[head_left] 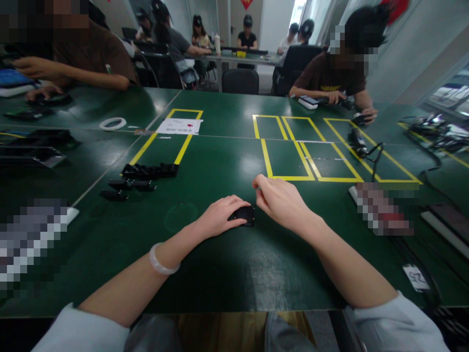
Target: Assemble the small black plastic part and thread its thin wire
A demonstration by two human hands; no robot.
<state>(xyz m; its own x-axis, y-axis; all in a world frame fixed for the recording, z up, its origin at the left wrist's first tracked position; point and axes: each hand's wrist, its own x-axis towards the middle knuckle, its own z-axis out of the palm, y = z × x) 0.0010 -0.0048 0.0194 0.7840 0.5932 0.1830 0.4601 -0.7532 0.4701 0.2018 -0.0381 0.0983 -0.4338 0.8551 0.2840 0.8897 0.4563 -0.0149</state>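
Observation:
My left hand [224,215] is closed round a small black plastic part [245,214] resting on the green table [220,274]. Thumb and fingers press it from its near and far sides. Just to the right, my right hand [280,200] is curled with its fingertips pinched beside the part's right edge. Whatever those fingertips hold, if anything, is too small to make out. Left of my hands lie several similar black parts [137,185], with a row of black pieces [150,170] behind them.
Yellow tape rectangles [289,177] mark the table ahead. A white paper sheet [179,126] and a tape roll [113,123] lie at the far left. On the right are a black corded tool [357,142] and cables [436,132]. People [337,63] sit across the table.

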